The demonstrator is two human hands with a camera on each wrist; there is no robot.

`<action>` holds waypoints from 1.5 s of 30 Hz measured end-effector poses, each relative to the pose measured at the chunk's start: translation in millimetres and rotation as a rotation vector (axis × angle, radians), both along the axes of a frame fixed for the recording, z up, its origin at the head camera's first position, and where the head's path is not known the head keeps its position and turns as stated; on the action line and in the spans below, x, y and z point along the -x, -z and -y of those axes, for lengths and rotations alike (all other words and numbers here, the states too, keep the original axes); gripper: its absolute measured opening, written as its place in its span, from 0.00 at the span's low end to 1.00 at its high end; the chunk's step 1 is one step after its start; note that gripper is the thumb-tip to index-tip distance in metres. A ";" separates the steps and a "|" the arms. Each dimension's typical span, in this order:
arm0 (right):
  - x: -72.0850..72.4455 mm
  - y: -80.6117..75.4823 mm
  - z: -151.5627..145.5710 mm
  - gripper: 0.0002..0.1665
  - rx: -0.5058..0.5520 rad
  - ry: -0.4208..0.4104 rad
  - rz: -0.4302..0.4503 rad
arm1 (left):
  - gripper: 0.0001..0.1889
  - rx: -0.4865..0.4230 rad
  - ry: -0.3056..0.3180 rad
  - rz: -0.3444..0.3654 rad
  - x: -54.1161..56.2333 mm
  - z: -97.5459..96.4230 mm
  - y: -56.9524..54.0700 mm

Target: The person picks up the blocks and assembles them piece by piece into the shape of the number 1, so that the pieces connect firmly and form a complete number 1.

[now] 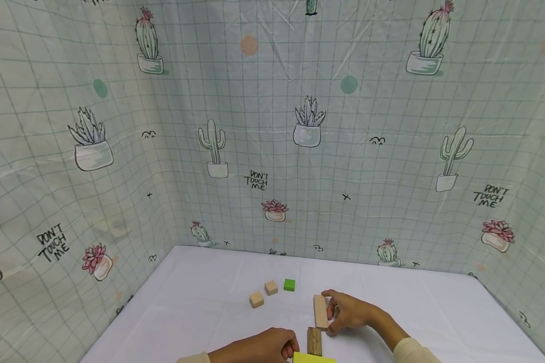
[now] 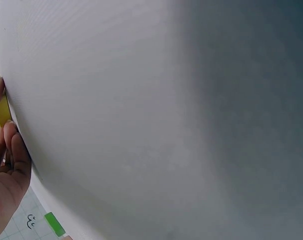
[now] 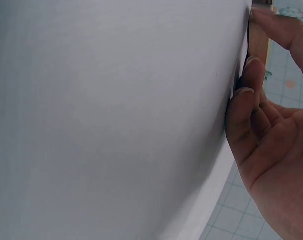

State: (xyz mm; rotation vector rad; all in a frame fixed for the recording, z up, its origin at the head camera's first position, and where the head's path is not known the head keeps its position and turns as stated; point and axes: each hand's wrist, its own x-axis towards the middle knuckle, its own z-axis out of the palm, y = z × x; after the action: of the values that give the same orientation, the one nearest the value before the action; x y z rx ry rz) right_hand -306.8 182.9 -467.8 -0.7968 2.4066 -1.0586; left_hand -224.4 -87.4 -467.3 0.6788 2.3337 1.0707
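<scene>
A pale wooden block (image 1: 320,312) lies lengthwise on the white table. My right hand (image 1: 351,311) holds it from the right, with the thumb at its near end and a finger at its far end. Just below it in the head view lies a darker, grained wooden block (image 1: 315,341), close to the pale one's near end. A yellow block (image 1: 313,358) is cut off by the bottom edge of the head view. My left hand (image 1: 265,347) grips its left part; in the left wrist view, thumb and fingers are on the yellow block (image 2: 2,111).
Farther back on the white table (image 1: 218,287) sit two small pale wooden cubes (image 1: 271,288) and a small green block (image 1: 289,285). A sheet (image 1: 272,151) printed with cacti and grid lines hangs behind the table and along its sides.
</scene>
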 end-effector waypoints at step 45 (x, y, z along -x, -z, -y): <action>3.1 1.2 5.9 0.52 -0.002 0.003 0.005 | 0.08 0.032 -0.006 0.004 1.3 -1.8 0.2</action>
State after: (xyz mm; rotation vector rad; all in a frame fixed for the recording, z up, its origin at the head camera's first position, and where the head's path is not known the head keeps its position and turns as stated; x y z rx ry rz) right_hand -310.0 177.0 -469.0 -0.7894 2.4046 -1.0578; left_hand -225.7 -85.6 -467.4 0.6572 2.3456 1.0338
